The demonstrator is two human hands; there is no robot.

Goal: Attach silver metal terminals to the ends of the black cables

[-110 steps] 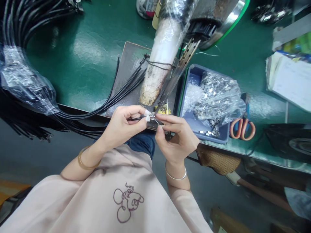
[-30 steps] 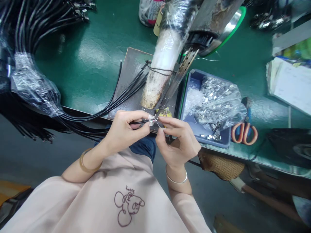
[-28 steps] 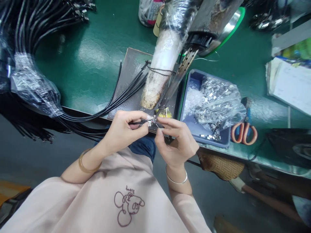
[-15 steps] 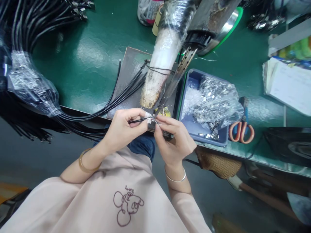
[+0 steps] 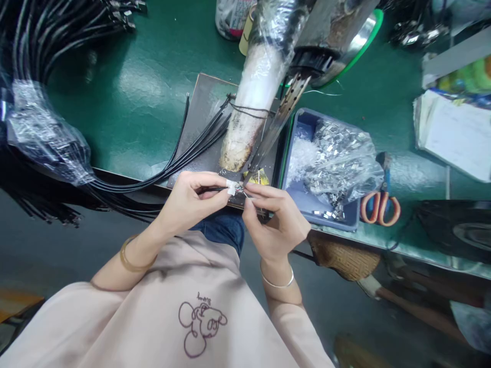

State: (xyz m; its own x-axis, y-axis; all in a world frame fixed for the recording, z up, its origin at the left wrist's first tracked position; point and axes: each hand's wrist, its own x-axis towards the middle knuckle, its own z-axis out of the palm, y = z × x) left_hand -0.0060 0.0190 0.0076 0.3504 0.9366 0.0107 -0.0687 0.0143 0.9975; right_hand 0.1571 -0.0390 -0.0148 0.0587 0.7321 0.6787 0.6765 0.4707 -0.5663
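Our left fingers [image 5: 209,180] pinch a black cable [image 5: 217,190] near its end at the front edge of the table [image 5: 141,112], and our right fingers [image 5: 265,191] look pinched on a thin wire [image 5: 246,193], close by the tip of the soldering iron [image 5: 268,140]. Probably the soldering step, so we'd say it calls for a steady cable end and skin clear of that tip.

Cool wht light from above; pale glare on green table [image 5: 141,82], hard glints on plastic wrap [image 5: 49,128] & clear bag [image 5: 341,153]. Floor [image 5: 49,255] v. dim. Btwn fingertips [image 5: 251,188] detail's too soft to read. Btm rt corner blurry, edges stretched.
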